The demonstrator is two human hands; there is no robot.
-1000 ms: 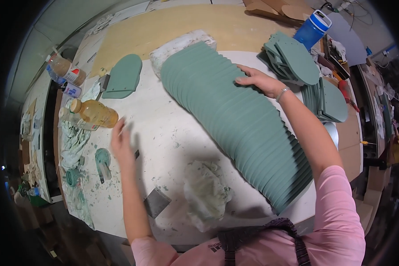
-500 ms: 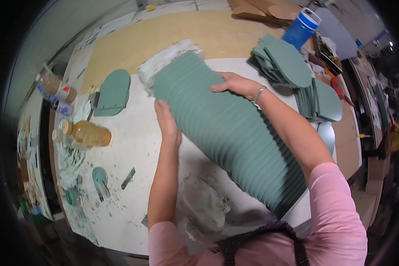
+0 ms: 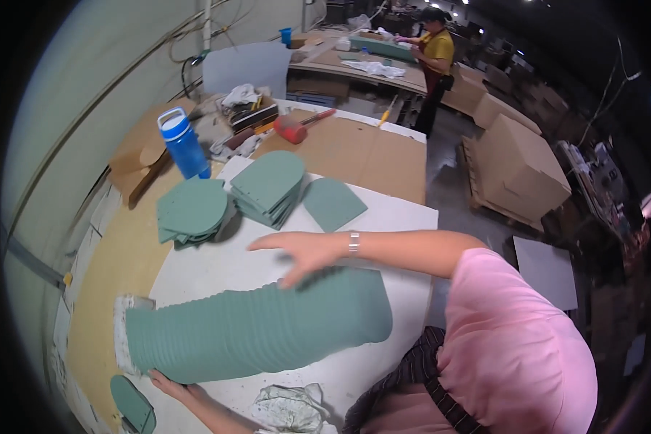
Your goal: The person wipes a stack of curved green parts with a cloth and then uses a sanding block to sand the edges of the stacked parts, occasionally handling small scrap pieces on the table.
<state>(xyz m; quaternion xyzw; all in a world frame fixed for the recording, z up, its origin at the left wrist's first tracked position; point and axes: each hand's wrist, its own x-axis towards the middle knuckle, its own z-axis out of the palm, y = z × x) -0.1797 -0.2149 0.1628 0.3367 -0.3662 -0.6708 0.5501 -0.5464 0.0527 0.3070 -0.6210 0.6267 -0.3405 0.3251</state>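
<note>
My right grip spreads at the far side of the green panel row.
Left grip at its near side, closure unclear; stacked panels beyond.

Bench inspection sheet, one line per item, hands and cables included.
Surface: white tabletop, brown cardboard sheet lying on it.
Job's things: long row of green panels; two smaller stacks, one beside the other.
Clutter: blue bottle, red mallet, crumpled cloth.
Grippers: bare hands; left hand at the row's lower edge, right hand open over its upper edge, contact unclear.
Cables: dark cable near the wall.
Surroundings: co-worker at another bench; cardboard boxes.
</note>
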